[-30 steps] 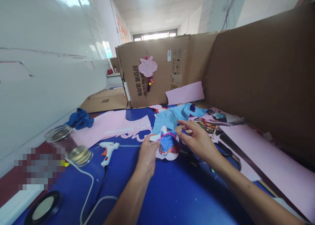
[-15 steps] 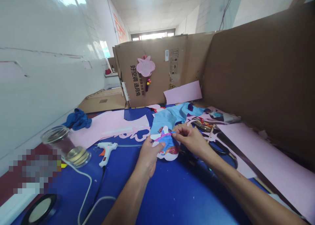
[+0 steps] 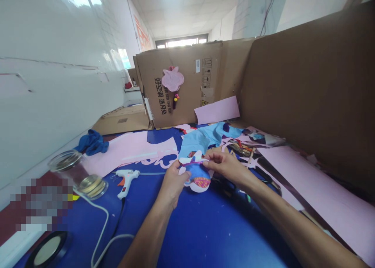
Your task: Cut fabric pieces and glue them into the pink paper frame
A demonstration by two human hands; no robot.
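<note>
Between my two hands is a flower-shaped paper cutout [image 3: 200, 188] with a white scalloped edge, and a piece of blue fabric [image 3: 197, 171] with pink and orange patterning lies on its face. My left hand [image 3: 174, 182] is closed on the cutout's left side, the thumb pressing over the front. My right hand [image 3: 224, 164] pinches the upper right edge with thumb and index finger. Just behind them a light blue cloth [image 3: 202, 138] is spread on the blue table [image 3: 187, 236].
A white glue gun [image 3: 127, 180] and a clear jar [image 3: 77, 172] stand at left. Pink sheets [image 3: 131, 145] lie behind, with scissors and scraps at right. Cardboard walls [image 3: 187, 100] close off the back and right; a pink flower ornament [image 3: 172, 79] hangs on the back one.
My right hand has moved slightly left and in onto the cutout's upper edge. The blue fabric now lies flatter over the cutout. My left hand has barely moved.
</note>
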